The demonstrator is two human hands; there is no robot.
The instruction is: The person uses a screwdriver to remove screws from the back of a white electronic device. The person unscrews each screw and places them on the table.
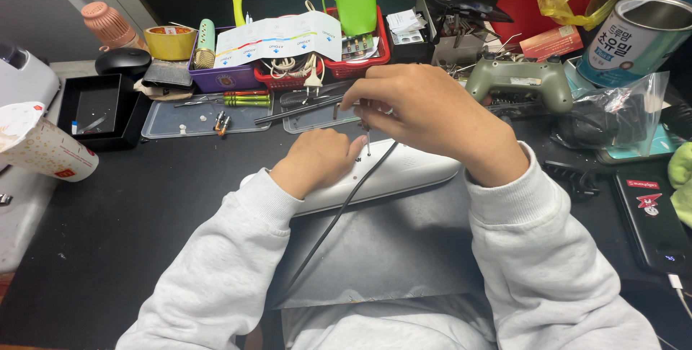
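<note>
Head cam, downward, close over desk (144,198)

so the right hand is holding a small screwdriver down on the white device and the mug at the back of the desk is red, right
Not quite: the mug is green, as the head view shows. The rest stands: the right hand holds a small screwdriver down on the white device while the left hand rests on it.

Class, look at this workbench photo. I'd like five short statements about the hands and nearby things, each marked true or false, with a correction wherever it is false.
1. The right hand holds a thin screwdriver upright over the white device. True.
2. The left hand rests on a green controller. False: it rests on the white device.
3. A green mug stands at the back. True.
4. The black cable lies across the white device. True.
5. The paper cup stands upright. False: it lies tilted.
</note>
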